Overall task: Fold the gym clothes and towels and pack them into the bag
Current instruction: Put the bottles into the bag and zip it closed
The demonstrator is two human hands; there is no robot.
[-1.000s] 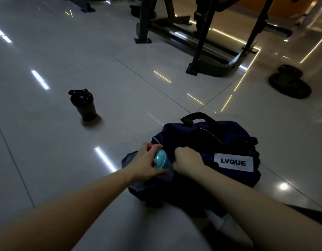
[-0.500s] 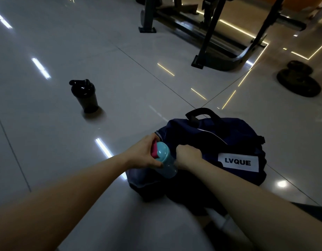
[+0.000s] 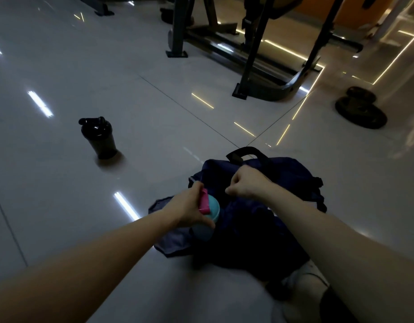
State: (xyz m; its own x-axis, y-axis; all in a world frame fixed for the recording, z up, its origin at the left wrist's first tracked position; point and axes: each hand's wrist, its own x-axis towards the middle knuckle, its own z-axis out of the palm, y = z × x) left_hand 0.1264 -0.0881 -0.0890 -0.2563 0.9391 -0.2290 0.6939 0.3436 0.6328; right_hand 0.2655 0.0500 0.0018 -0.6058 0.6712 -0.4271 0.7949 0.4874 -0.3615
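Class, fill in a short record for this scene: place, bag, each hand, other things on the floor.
Place: gym with glossy tiled floor
Bag: dark blue, on the floor, handle up
Left hand: grips teal bottle with pink lid tab, at the bag
Right hand: curled on the bag's top fabric
Other: black shaker bottle upright at left; weight plates at right; machine frame behind

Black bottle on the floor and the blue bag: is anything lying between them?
Nothing. In the head view, only bare glossy floor separates the black bottle from the blue bag.
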